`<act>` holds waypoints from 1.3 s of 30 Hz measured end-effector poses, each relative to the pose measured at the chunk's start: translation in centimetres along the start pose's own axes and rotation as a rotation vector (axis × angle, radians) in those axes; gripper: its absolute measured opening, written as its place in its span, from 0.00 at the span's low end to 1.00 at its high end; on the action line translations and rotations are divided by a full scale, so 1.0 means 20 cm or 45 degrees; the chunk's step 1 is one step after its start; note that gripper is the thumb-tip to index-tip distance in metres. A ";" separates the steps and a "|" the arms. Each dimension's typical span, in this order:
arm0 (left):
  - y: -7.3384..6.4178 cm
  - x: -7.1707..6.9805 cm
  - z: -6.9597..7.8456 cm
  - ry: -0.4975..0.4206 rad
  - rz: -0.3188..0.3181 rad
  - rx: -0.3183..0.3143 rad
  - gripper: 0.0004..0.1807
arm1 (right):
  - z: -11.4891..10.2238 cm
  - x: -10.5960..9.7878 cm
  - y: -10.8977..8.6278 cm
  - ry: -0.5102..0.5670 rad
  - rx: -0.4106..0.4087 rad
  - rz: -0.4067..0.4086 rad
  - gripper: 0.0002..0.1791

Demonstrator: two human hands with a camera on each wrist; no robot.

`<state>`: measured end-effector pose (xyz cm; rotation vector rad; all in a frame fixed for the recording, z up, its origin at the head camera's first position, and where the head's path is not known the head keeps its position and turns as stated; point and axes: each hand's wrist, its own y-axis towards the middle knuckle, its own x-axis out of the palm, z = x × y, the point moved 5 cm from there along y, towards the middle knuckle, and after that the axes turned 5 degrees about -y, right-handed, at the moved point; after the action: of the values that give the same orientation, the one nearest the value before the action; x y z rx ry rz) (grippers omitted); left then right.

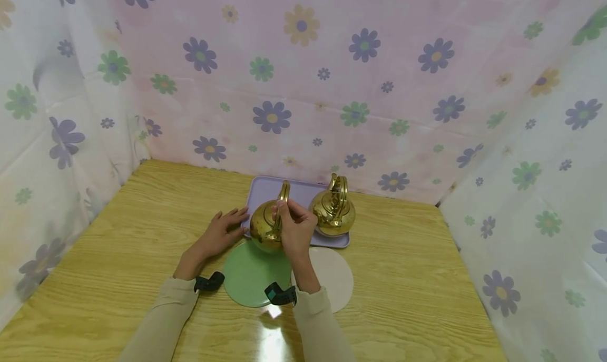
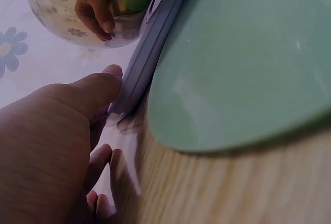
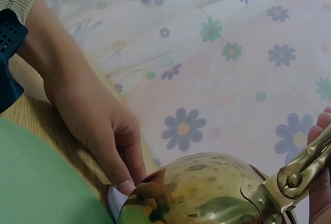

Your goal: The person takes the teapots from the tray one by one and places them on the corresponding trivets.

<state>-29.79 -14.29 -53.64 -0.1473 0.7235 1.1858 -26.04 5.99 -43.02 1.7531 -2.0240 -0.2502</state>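
Note:
My right hand (image 1: 299, 234) grips the upright handle of a shiny brass kettle (image 1: 263, 225). This kettle overlaps the front left of a lavender tray (image 1: 258, 188) and the far edge of a round green mat (image 1: 256, 283). My left hand (image 1: 220, 236) is at the tray's left side, its fingers extended and spread. In the left wrist view the thumb (image 2: 106, 87) touches the tray's rim (image 2: 142, 61) close to the kettle's round belly. A second brass kettle (image 1: 327, 214) stands upright on the right part of the tray, near my right knuckles.
A round cream mat (image 1: 332, 280) lies right of the green one, partly behind my right wrist. Both mats lie on the wooden table (image 1: 403, 288) in front of the tray. Flowered cloth (image 1: 322, 104) hangs close behind the tray and along both sides.

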 end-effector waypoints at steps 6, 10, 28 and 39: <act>0.00 0.00 0.00 -0.011 -0.002 -0.009 0.26 | -0.02 0.00 -0.01 0.012 0.003 -0.004 0.17; 0.00 0.00 0.00 -0.018 -0.007 -0.018 0.26 | -0.02 0.00 -0.02 0.003 0.010 0.006 0.14; 0.00 0.00 -0.01 -0.011 -0.002 -0.008 0.26 | -0.03 0.00 -0.05 0.001 0.023 0.032 0.14; 0.00 0.00 0.00 -0.007 -0.011 -0.009 0.26 | -0.03 0.01 -0.08 0.010 0.030 0.007 0.15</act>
<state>-29.79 -14.39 -53.68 -0.1528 0.7138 1.1802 -24.30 5.66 -43.09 1.7594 -2.0339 -0.2184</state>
